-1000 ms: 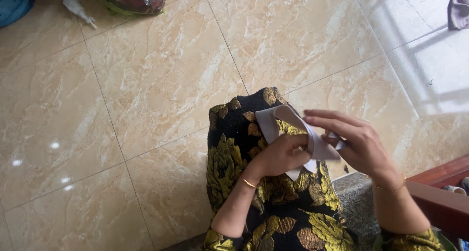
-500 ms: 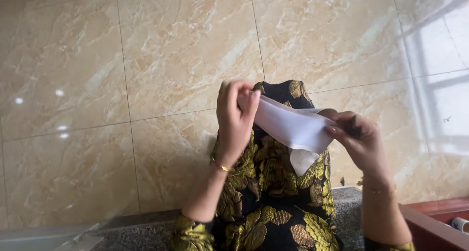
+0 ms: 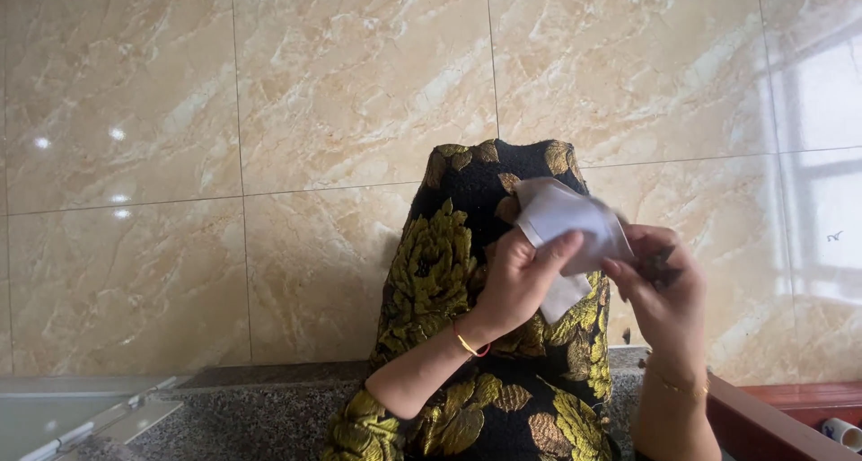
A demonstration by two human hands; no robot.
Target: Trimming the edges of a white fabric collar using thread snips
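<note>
I see both hands raised over my lap, working a small white cloth piece (image 3: 567, 217); my left hand (image 3: 519, 281) has its fingers (image 3: 558, 245) curled narrow, thumb pressed onto the cloth's near left edge; my right hand (image 3: 663, 290) pinches the cloth's right edge, fingers close together, with something small and dark against them that I cannot make out; the cloth sits between the two hands, above the black and gold patterned garment (image 3: 449, 272) on my knee; a thin gold bangle (image 3: 466, 343) circles the left wrist; beyond lies the beige marble tile floor (image 3: 269, 111); a grey speckled stone ledge (image 3: 260, 407) runs along the near left.
</note>
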